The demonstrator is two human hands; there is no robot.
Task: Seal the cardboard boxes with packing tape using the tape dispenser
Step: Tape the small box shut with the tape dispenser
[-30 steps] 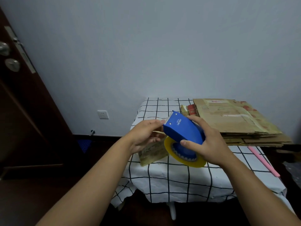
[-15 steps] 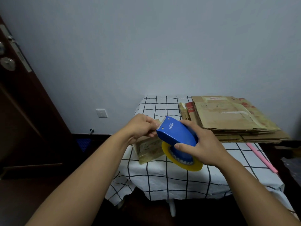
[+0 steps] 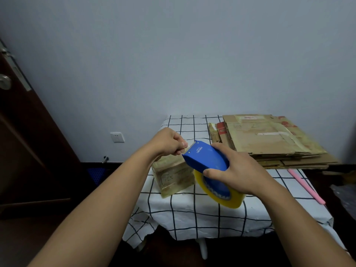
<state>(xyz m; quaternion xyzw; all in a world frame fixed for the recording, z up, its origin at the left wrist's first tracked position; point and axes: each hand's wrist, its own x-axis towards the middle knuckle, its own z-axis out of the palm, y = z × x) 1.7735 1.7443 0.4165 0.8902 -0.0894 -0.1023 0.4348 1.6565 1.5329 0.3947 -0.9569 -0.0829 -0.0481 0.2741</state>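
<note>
My right hand [image 3: 238, 171] grips a blue tape dispenser [image 3: 205, 158] with a yellow roll of tape [image 3: 221, 196], held above the table. My left hand [image 3: 167, 144] pinches the tape's end at the dispenser's blade, fingers curled. Just below the hands stands a small cardboard box [image 3: 173, 175] wrapped in tape, on the left part of the table. A stack of flattened cardboard boxes [image 3: 269, 139] lies at the table's back right.
The table [image 3: 192, 214] has a white cloth with a black grid. A pink stick [image 3: 306, 186] lies near its right edge. A dark door [image 3: 23, 132] stands at the left, a wall socket [image 3: 117, 137] behind, and dark floor around.
Both hands and the dispenser have shifted slightly up and left. My left hand's fingers have closed at the blade on the tape's end. The small box shows more.
</note>
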